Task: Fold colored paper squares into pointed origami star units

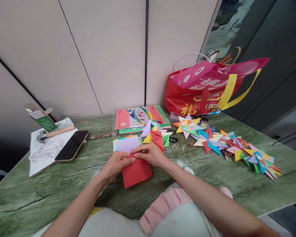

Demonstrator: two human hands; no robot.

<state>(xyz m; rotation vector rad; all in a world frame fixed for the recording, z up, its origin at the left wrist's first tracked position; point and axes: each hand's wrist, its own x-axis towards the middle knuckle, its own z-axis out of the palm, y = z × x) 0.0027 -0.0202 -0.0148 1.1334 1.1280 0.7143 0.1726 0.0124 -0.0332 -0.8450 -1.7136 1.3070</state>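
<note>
Both hands hold a sheet of red paper point(137, 174) low over the table, near its front edge. My left hand point(117, 163) pinches the sheet's upper left part between thumb and fingers. My right hand point(150, 154) grips the top, where a corner looks folded over; its fingers partly cover that fold. Just beyond the hands lies a stack of coloured paper squares point(127, 144) with a lilac one on top. Beside it, to the right, are folded paper pieces point(158, 137) in red, yellow, green and lilac.
A packet of coloured paper point(139, 117) lies at the back. Several folded paper stars point(209, 141) spread along the right, before a red gift bag point(199, 92). Black scissors handles point(173, 139) show between them. At left are a phone point(72, 145), a hammer point(56, 131) and a green box point(46, 122).
</note>
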